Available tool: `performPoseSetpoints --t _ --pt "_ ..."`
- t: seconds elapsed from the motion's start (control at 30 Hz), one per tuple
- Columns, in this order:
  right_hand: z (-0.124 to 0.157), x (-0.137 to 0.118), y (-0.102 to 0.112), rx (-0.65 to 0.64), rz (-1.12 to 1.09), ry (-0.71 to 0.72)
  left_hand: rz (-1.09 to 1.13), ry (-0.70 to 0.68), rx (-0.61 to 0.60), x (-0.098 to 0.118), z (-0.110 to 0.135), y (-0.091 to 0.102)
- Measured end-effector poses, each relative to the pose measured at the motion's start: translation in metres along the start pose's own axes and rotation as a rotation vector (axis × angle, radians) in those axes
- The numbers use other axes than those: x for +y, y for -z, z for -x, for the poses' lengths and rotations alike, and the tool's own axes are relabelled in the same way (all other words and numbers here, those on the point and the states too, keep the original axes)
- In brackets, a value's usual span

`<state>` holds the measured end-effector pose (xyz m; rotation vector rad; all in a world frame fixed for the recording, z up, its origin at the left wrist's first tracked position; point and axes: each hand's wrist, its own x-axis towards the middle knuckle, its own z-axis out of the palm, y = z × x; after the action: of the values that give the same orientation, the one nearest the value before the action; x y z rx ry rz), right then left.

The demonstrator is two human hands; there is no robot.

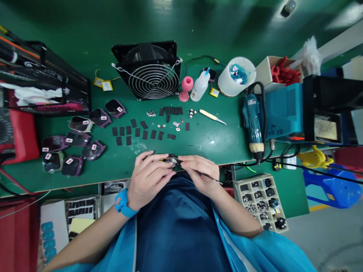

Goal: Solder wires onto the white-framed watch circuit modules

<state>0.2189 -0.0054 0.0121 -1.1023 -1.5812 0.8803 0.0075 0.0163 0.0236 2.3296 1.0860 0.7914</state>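
At the table's front edge, my left hand point(151, 172) grips a small opened watch case point(172, 161) with electronic parts showing inside. My right hand point(202, 172) is closed around dark tweezers point(210, 176); their rear end sticks out toward the lower right, and their tips are hard to make out beside the case. Fingers of both hands meet around the case and partly cover it. Beyond the hands lie several black rectangular pads point(137, 132), small metal parts point(192, 113) and a cream-handled tool point(212, 117).
Several watches with red-arrow stickers point(78, 139) lie at left. Behind stand a black fan point(154, 75), a pink dispenser point(186, 88), a white bottle point(200, 87) and a white tub point(236, 77). An electric screwdriver point(252, 121) hangs at right, above a compartment tray point(261, 200).
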Motion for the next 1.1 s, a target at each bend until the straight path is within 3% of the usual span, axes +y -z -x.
performPoseSetpoints --t 0.4,0.57,0.93,1.1 --pt "0.004 0.002 -0.001 0.084 -0.063 -0.052 -0.001 0.021 0.002 0.0 0.0 0.002" --pt "0.005 0.003 0.0 0.115 -0.152 -0.117 0.049 0.064 0.09 0.0 -0.001 0.003" --pt "0.004 0.001 -0.003 0.208 -0.257 -0.213 -0.063 -0.011 0.06 0.001 0.0 -0.001" --pt "0.007 -0.009 0.001 0.192 -0.353 -0.288 0.019 0.047 0.145 0.006 0.003 0.002"
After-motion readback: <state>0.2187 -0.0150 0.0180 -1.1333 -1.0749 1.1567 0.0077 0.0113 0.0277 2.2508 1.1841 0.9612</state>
